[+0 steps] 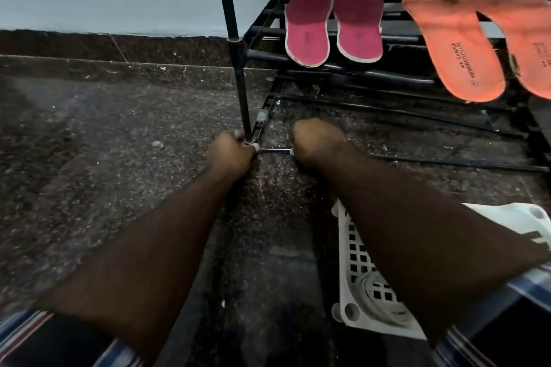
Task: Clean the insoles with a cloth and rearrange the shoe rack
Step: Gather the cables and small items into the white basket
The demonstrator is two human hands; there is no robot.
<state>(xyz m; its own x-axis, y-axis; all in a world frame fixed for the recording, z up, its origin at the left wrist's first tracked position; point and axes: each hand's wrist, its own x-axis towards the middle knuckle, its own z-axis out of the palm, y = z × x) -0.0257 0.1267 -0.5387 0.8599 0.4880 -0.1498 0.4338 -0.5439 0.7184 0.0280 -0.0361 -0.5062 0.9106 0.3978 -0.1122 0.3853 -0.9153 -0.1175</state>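
While both hands grip the shoe rack (238, 48) at floor level, left hand (231, 153) curled round the corner post foot, right hand (313, 143) round the bottom rail, treat the frame as light, rigid, likely wobbly tubing. Pink insoles (334, 24) and orange insoles (465, 48) lie loose on its rails and could slip.

The fingertips of the left hand (231, 155) and right hand (313, 141) are hidden behind the knuckles; the thin rod (274, 151) between the grips is partly covered, and the orange insoles (456, 48) are blurred and cut off at the right edge
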